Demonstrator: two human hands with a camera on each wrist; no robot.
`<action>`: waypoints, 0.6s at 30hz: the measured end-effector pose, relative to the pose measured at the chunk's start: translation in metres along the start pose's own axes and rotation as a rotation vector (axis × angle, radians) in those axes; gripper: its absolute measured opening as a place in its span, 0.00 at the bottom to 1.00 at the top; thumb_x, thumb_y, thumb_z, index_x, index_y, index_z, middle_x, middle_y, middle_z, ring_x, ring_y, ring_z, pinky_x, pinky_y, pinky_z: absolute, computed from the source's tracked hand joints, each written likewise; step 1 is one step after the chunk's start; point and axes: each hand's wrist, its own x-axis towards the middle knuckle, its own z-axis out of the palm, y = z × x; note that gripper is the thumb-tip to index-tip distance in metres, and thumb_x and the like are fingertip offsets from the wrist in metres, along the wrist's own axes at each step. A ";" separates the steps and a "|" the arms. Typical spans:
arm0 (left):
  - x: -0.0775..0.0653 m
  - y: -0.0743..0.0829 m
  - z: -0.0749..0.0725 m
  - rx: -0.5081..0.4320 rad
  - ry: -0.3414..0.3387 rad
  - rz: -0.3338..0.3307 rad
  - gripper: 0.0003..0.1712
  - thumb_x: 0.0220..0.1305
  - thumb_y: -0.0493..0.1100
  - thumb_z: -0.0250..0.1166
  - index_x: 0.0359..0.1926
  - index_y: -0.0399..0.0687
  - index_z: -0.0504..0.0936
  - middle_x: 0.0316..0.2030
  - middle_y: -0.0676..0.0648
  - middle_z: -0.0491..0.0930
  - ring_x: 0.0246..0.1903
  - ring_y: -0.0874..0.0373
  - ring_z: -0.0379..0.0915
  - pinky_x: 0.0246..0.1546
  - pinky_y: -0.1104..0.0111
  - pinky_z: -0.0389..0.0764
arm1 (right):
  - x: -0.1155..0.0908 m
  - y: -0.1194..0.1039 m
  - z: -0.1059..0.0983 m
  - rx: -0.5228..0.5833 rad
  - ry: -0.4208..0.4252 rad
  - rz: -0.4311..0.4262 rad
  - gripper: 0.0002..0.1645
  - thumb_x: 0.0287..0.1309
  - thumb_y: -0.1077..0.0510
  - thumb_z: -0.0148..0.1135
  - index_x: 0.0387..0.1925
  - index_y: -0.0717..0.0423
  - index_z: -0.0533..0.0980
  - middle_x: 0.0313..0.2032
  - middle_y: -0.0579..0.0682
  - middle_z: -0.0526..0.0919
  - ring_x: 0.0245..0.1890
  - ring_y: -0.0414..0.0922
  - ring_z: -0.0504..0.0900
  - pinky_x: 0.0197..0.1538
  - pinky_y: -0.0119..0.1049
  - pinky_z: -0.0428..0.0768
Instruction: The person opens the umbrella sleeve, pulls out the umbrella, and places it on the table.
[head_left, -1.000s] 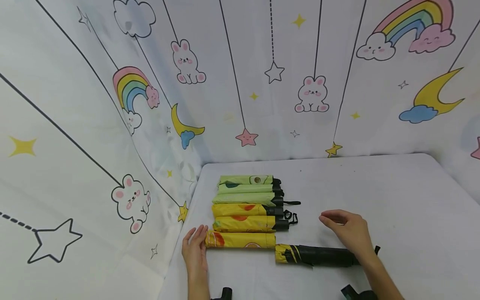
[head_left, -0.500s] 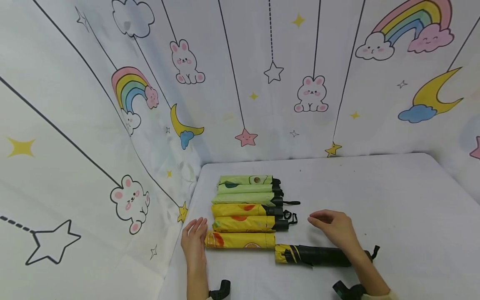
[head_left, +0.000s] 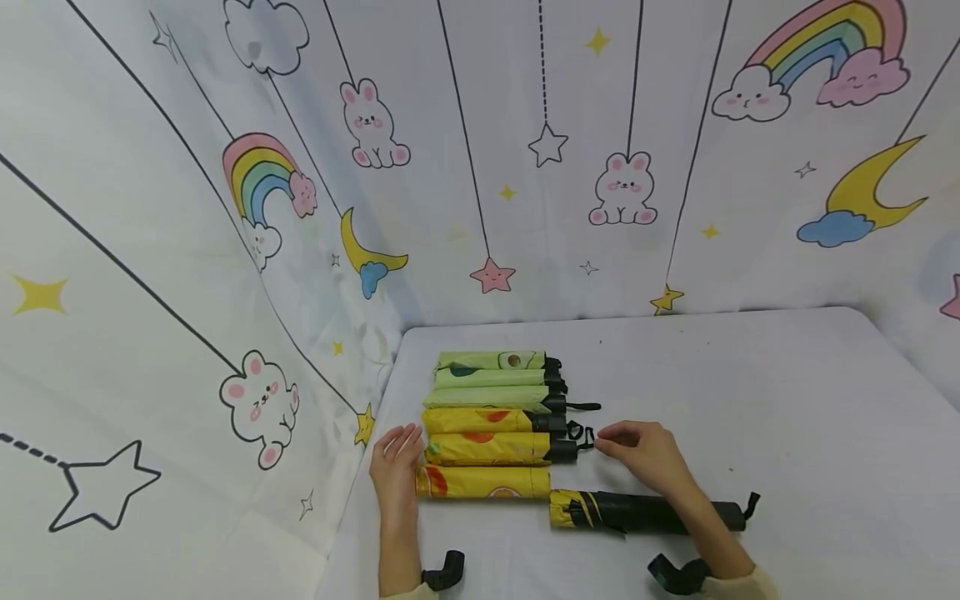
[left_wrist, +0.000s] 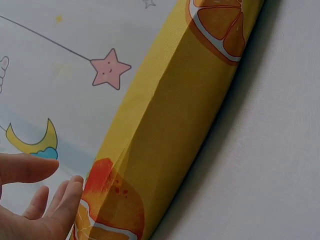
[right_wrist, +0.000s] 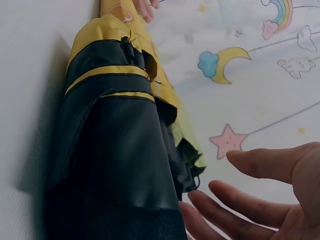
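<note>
Head view: at lower centre, the left hand (head_left: 397, 468), fingers relaxed, and the right hand (head_left: 647, 457), thumb and fingers apart, both empty, flank folded yellow fruit-print fabric umbrellas (head_left: 487, 450); aligning them seems in hand, the next move likely calling for gentle end pushes

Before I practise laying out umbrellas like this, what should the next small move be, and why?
Probably a nudge by the right hand on the handle of the middle yellow umbrella, toward the left hand: that handle juts further right than those behind it, the right fingers are close to its strap, and the left hand is beside the umbrella's opposite end.
</note>
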 end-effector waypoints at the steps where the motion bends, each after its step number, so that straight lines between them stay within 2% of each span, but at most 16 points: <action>1: 0.000 0.001 0.001 0.009 -0.005 -0.001 0.27 0.71 0.29 0.64 0.67 0.33 0.67 0.65 0.29 0.75 0.59 0.49 0.82 0.51 0.73 0.84 | 0.001 -0.001 0.001 -0.003 -0.008 -0.004 0.14 0.63 0.49 0.74 0.45 0.53 0.88 0.40 0.47 0.90 0.42 0.47 0.87 0.49 0.53 0.84; 6: 0.002 -0.001 0.005 0.040 -0.009 -0.010 0.25 0.71 0.27 0.63 0.66 0.34 0.68 0.64 0.30 0.76 0.62 0.45 0.79 0.52 0.73 0.83 | 0.004 -0.006 0.004 0.001 -0.078 0.003 0.18 0.62 0.47 0.75 0.45 0.55 0.88 0.41 0.48 0.90 0.40 0.47 0.87 0.42 0.48 0.85; 11: 0.006 -0.006 0.009 0.027 -0.011 0.002 0.25 0.68 0.22 0.60 0.65 0.33 0.68 0.63 0.28 0.76 0.65 0.40 0.76 0.56 0.70 0.82 | 0.008 -0.006 0.010 0.013 -0.127 0.031 0.21 0.61 0.47 0.76 0.47 0.58 0.86 0.42 0.48 0.89 0.39 0.47 0.87 0.37 0.43 0.85; 18: 0.008 -0.010 0.011 0.027 -0.010 -0.014 0.26 0.69 0.21 0.58 0.66 0.32 0.67 0.64 0.28 0.74 0.66 0.40 0.74 0.56 0.70 0.82 | 0.012 -0.004 0.020 0.011 -0.146 0.025 0.20 0.61 0.49 0.76 0.47 0.59 0.86 0.40 0.47 0.89 0.41 0.47 0.87 0.40 0.45 0.86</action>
